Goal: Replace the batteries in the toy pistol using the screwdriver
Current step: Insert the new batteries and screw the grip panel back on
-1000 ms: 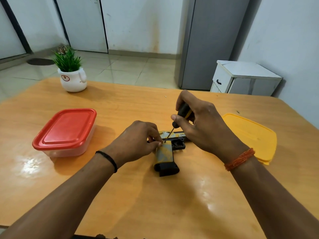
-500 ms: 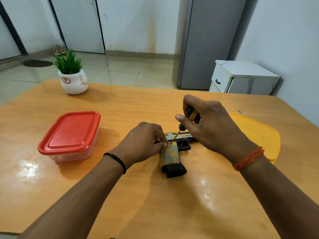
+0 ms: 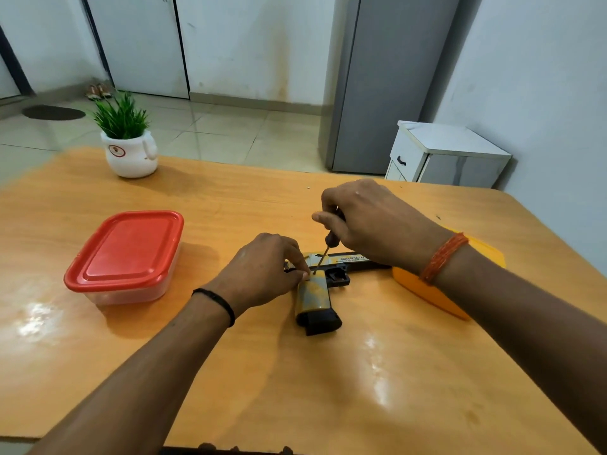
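Note:
A black and yellow toy pistol (image 3: 316,298) lies flat on the wooden table (image 3: 328,389), its grip pointing toward me and its barrel toward the right. My left hand (image 3: 262,270) pinches the pistol's body near the top of the grip. My right hand (image 3: 368,221) grips the dark handle of a small screwdriver (image 3: 323,256), held nearly upright. Its thin shaft comes down with the tip on the pistol just above the grip, close to my left fingertips. Most of the screwdriver handle is hidden inside my right hand.
A clear container with a red lid (image 3: 126,254) stands to the left. A yellow lid (image 3: 427,290) lies at the right, partly under my right forearm. A white pot with a green plant (image 3: 128,146) stands at the far left. The table's right edge is close.
My right hand has turned on the screwdriver, with the handle now more hidden and the shaft more upright. The left hand and the pistol keep their place.

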